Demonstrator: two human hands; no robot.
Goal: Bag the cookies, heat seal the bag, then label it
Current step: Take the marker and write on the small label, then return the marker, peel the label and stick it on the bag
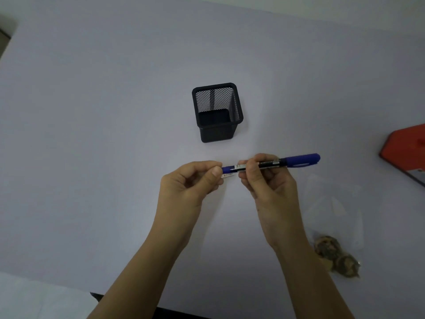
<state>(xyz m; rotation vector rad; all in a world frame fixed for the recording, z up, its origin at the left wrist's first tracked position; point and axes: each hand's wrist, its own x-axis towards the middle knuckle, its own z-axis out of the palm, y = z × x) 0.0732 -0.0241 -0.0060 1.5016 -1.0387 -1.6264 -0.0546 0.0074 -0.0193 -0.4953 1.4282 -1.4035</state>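
Observation:
A blue marker pen [287, 161] with a black barrel is held level above the table, in front of me. My right hand [264, 180] grips the barrel near its middle. My left hand [195, 180] pinches the marker's small blue left end, where a white price sticker hangs. A clear plastic bag [335, 208] lies flat at the lower right, with brown cookies [334, 255] bunched in its near end. Neither hand touches the bag.
A black mesh pen holder [217, 111] stands with nothing inside, just beyond the hands. An orange-red device [407, 148] sits at the right edge. The pale table [92, 134] ends at a dark front edge near me.

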